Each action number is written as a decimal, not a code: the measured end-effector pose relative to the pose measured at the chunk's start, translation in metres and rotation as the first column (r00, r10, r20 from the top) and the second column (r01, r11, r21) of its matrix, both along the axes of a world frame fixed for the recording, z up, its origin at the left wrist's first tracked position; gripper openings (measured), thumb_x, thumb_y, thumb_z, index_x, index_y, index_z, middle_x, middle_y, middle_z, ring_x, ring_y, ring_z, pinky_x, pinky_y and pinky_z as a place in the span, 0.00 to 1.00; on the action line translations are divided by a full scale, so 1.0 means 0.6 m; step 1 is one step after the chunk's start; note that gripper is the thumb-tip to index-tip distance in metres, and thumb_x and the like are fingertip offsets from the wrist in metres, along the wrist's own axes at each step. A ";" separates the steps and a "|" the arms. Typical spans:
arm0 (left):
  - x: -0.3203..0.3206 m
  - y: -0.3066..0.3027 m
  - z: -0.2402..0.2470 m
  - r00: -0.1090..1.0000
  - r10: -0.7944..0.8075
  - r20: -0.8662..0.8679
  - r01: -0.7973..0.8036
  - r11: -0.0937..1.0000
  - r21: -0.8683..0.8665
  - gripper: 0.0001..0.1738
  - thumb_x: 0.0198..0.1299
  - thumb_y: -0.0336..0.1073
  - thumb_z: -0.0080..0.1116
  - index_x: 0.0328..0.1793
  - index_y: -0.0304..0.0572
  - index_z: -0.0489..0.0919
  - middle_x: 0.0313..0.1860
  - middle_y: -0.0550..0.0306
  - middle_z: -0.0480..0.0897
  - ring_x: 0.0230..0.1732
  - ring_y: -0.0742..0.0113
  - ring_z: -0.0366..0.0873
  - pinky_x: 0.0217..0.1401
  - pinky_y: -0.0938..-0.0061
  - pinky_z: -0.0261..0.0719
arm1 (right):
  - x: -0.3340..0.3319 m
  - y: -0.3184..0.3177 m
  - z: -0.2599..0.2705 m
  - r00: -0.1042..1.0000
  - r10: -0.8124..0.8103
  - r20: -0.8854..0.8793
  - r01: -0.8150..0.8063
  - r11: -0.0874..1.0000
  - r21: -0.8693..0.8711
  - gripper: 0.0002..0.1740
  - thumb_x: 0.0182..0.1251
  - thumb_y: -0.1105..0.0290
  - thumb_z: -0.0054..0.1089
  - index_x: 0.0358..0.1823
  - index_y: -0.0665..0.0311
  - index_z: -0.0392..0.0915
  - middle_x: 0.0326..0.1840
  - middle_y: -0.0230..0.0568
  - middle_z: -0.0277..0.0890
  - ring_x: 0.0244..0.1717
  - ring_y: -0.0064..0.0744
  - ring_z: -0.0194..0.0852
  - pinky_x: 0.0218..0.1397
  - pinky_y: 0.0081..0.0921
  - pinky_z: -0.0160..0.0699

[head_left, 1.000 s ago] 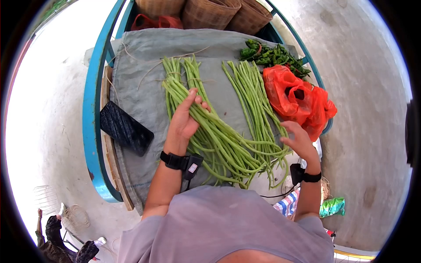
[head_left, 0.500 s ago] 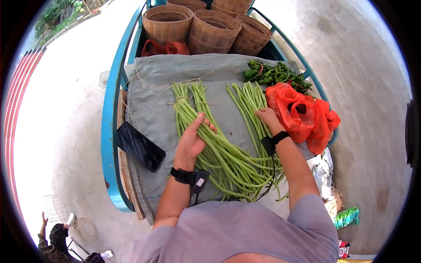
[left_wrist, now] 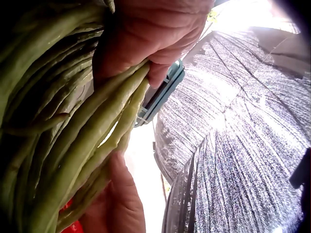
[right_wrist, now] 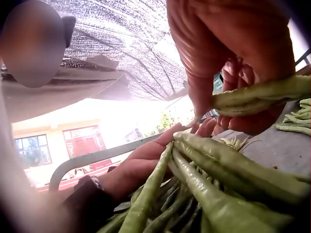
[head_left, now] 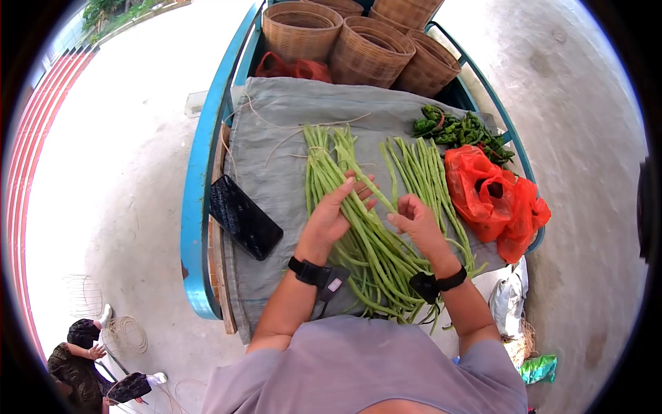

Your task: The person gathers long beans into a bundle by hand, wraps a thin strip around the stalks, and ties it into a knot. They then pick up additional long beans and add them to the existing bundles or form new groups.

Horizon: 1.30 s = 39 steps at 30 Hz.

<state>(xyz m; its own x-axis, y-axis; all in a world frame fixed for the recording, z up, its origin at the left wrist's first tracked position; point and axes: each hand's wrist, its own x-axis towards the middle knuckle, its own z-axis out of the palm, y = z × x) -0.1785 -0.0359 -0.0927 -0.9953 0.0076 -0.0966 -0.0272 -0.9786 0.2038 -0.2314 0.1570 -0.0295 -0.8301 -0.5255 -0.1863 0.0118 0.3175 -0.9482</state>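
My left hand (head_left: 332, 215) grips a thick bunch of long green beans (head_left: 369, 238), thumb on top, the tails fanning toward my body. Close at its right, my right hand (head_left: 416, 224) pinches long beans (right_wrist: 262, 97) between thumb and fingers; they run toward the left fingertips. In the right wrist view, bean ends poke up by the left hand (right_wrist: 146, 158). Beneath and beyond the held bunch lie bundles of long beans (head_left: 317, 155) tied with thin string. A loose row of long beans (head_left: 431, 172) lies to the right on the grey cloth (head_left: 276, 103).
A dark phone-like slab (head_left: 246, 216) lies at the cloth's left edge, beside a blue metal rail (head_left: 210, 172). Red plastic bags (head_left: 476, 190) and green peppers (head_left: 462, 130) sit at the right. Wicker baskets (head_left: 372, 52) stand behind. Another person (head_left: 86, 359) is at the lower left.
My right hand went from hovering over the bean tails to the right-hand row, then came left with beans beside my left hand. The left hand keeps its grip.
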 end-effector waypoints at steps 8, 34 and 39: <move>0.005 -0.002 0.000 1.000 -0.004 -0.005 0.004 0.997 -0.082 0.22 0.68 0.36 0.53 0.67 0.43 0.66 0.54 0.49 0.77 0.57 0.54 0.76 0.56 0.59 0.79 | 0.025 -0.026 0.008 0.988 0.095 -0.124 -0.089 0.995 0.054 0.13 0.59 0.72 0.65 0.40 0.64 0.70 0.32 0.26 0.65 0.34 0.17 0.63 0.40 0.17 0.66; 0.004 -0.003 -0.017 0.988 -0.139 -0.072 0.131 0.986 -0.099 0.19 0.69 0.39 0.50 0.59 0.33 0.73 0.56 0.49 0.78 0.54 0.58 0.78 0.60 0.65 0.76 | 0.059 -0.074 0.015 0.864 0.061 -0.499 0.010 0.990 0.138 0.13 0.61 0.72 0.60 0.45 0.67 0.71 0.39 0.50 0.75 0.35 0.44 0.74 0.40 0.34 0.72; 0.007 -0.004 -0.007 0.992 -0.123 -0.037 0.115 0.980 -0.164 0.16 0.70 0.41 0.50 0.52 0.35 0.75 0.53 0.50 0.79 0.53 0.60 0.78 0.58 0.67 0.77 | 0.058 -0.074 0.006 0.706 0.155 -0.692 0.029 0.969 0.246 0.15 0.62 0.65 0.58 0.49 0.62 0.73 0.41 0.52 0.77 0.40 0.56 0.75 0.41 0.42 0.74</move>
<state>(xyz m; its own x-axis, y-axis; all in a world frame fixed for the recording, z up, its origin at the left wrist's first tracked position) -0.1742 -0.0384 -0.0968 -0.9916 0.1145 -0.0596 -0.1284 -0.9233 0.3619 -0.1965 0.1124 -0.0261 -0.7326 -0.6016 0.3184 -0.6540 0.4925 -0.5742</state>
